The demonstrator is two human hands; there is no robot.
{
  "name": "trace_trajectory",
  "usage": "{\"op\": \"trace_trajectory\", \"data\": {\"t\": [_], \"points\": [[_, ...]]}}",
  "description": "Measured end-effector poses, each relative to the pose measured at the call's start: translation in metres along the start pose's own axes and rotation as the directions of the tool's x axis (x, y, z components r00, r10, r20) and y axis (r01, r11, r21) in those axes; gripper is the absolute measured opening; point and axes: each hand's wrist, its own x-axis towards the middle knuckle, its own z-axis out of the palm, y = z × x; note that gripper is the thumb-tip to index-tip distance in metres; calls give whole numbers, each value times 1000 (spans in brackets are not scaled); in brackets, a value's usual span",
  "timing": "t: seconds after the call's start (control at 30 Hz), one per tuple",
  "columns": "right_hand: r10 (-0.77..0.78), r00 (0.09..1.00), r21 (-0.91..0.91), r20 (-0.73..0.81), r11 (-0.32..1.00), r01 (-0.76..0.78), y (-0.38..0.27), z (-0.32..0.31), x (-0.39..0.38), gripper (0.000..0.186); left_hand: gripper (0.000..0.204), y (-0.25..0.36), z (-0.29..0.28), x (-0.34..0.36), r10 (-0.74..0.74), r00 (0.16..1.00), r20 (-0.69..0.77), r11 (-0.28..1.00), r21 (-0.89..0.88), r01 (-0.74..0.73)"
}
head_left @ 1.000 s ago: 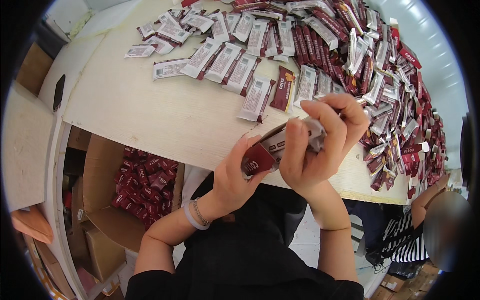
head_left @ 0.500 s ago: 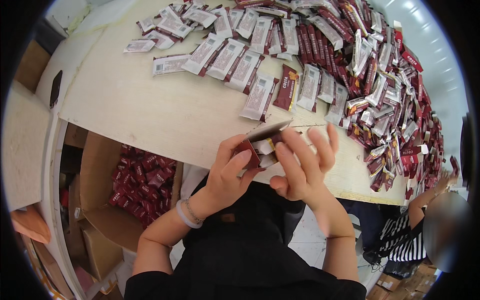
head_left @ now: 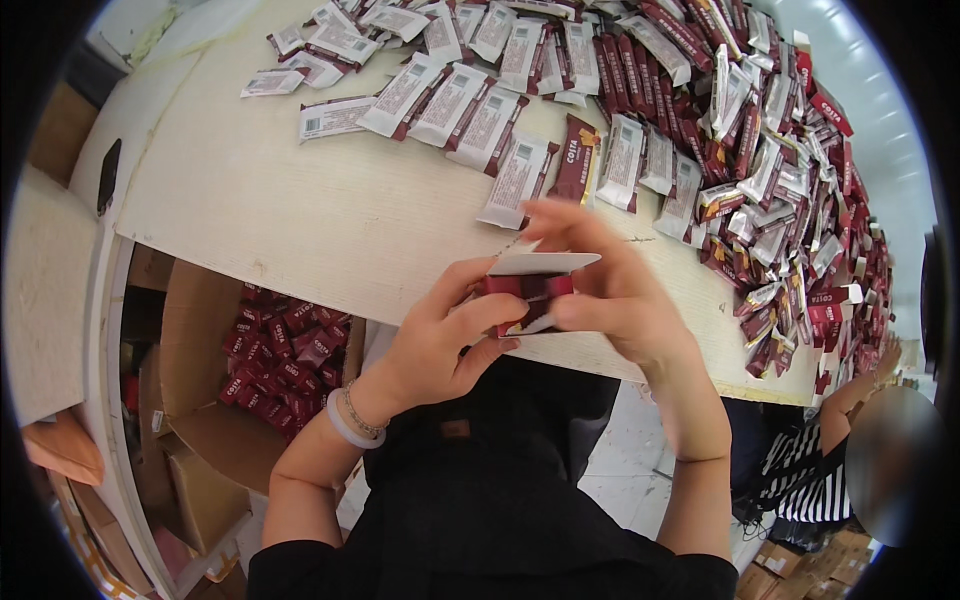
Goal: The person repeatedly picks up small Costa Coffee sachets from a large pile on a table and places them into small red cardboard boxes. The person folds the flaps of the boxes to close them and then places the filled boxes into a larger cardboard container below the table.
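Observation:
In front of my body, my left hand (head_left: 445,325) grips a small dark red carton (head_left: 503,287) by its left side, thumb across its near face. The carton's pale lid flap (head_left: 540,263) stands raised on its far side. Something dark red and a white-and-yellow piece show in its opening, too shaded to name. My right hand (head_left: 625,295) is at the carton's right side, thumb at the opening and fingers reaching past the flap, partly blurred. Just beyond lie flat wrapped snack bars, one white side up (head_left: 522,180) and one red side up (head_left: 578,160).
A big heap of red-and-silver wrapped bars (head_left: 740,130) covers the table's far and right side. Below the table edge at left, a cardboard box (head_left: 200,350) holds small red cartons (head_left: 285,350). A black phone (head_left: 110,175) lies far left. Another person's arm (head_left: 850,400) reaches in at right.
The right hand has closed in from the right onto the carton, its thumb now at the opening. The carton has turned, with its flap now spread wide on the far side.

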Motion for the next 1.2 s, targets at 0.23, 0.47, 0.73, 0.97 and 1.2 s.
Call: {"op": "trace_trajectory", "data": {"t": [0.23,0.47,0.73,0.97,1.2], "points": [[-460,779,-723,427,343,599,6,2,4,50,47,-13,5,-11,-193,969,-154,894,-436,109],[-641,686,-763,344,235,602,24,15,-4,42,47,-17,0,-6,-116,992,-55,900,-429,82],[-515,748,-805,419,171,569,2,10,-9,36,47,-14,-1,-4,-109,993,-51,924,-374,82],[-477,649,-753,593,-43,656,21,12,0,53,50,7,-17,-6,-18,992,-124,997,-77,8],[-218,706,-691,674,-525,498,11,-44,81,60,36,70,-147,-78,-501,823,-267,404,769,495]]}}
